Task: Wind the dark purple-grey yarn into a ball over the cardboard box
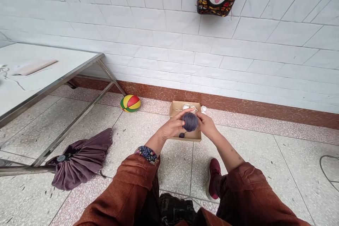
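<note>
A dark purple-grey ball of yarn [190, 122] is in my left hand [172, 126], whose fingers curve round its left side and top. My right hand [208, 125] is closed at the ball's right edge, its fingertips pinching the yarn there, partly hidden. Below both hands an open cardboard box [195, 137] stands on the floor. Inside it lie a smaller dark ball of yarn [182, 135] and, towards the back, a white ball of yarn [186, 106] with loose strands. Another white ball [203, 108] rests just outside the box's right back corner.
A white-topped metal-framed table [53, 72] stands left, a folded purple umbrella [82, 159] leaning by its lower bar. Near the wall sits a striped ball [130, 103]. A black basket [203, 9] hangs above. A cable [323, 169] lies at far right; my shoe [213, 178] is beside the box.
</note>
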`<state>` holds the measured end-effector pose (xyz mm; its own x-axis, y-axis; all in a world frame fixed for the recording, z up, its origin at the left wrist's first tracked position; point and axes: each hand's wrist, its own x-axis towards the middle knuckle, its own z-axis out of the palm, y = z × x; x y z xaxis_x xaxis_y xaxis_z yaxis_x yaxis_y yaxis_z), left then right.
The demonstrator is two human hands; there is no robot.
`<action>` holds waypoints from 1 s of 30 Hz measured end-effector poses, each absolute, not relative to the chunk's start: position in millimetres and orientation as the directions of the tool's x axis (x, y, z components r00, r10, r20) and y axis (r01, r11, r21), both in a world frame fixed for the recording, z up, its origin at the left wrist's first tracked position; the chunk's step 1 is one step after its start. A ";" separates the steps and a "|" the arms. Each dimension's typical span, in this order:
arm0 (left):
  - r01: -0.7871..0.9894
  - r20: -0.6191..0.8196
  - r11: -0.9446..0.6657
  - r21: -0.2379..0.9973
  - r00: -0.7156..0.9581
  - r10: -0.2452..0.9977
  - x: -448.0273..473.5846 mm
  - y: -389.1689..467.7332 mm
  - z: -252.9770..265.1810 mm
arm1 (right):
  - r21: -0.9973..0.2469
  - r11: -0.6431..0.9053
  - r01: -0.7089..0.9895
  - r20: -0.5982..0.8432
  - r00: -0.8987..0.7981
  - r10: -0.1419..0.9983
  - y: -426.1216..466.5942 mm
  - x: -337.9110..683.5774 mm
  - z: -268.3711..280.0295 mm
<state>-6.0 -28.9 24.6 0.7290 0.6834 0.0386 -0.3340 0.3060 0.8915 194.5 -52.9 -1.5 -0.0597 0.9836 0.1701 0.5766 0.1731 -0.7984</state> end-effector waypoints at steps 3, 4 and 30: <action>-0.350 -0.005 0.304 0.886 0.648 0.761 -7.6 -25.9 25.9 | -0.776 0.182 0.604 0.138 -0.118 0.983 -54.6 189.8 -7.1; -0.342 -0.022 0.288 0.895 0.610 0.792 -7.8 -24.1 25.2 | -0.764 0.198 0.614 0.146 -0.134 0.980 -55.5 188.2 -7.6; -0.315 -0.057 0.430 0.846 0.749 0.660 1.8 -30.1 13.9 | -0.850 0.191 0.491 0.185 -0.062 0.981 -52.3 190.7 0.2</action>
